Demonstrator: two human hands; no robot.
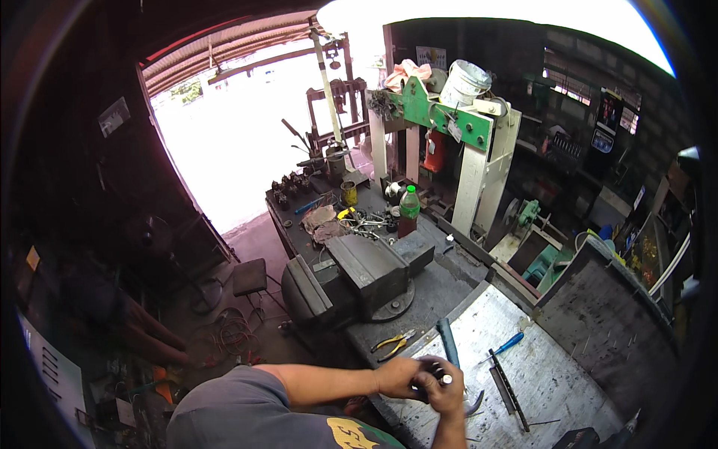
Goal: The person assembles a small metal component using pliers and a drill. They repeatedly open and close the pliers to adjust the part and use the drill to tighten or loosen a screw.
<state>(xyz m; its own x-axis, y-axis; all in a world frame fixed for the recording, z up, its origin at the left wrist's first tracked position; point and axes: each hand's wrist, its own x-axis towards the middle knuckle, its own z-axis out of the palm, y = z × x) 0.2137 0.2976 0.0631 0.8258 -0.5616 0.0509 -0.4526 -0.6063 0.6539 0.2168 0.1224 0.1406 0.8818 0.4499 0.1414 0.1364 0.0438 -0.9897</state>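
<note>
My left hand (pixel 402 377) and my right hand (pixel 446 391) meet over the near edge of the workbench, fingers closed around a small dark cylindrical part with a bright round end (pixel 446 379). My fingers hide most of it. Beneath my hands lies what looks like a hammer with a teal handle (pixel 447 338); a dark curved end sticks out beside my right wrist. Yellow-handled pliers (pixel 394 344) rest to the left. On the metal sheet (pixel 482 322) to the right are a blue-handled screwdriver (pixel 509 343) and a thin dark bar (pixel 510 389).
A big bench vise (pixel 366 273) stands ahead of my hands. Behind it are a green-capped bottle (pixel 408 209), a yellow can (pixel 348 193), rags (pixel 321 223) and loose metal parts. A green-and-white press frame (pixel 449 116) rises beyond. A stool (pixel 250 277) and coiled cable (pixel 233 334) are left.
</note>
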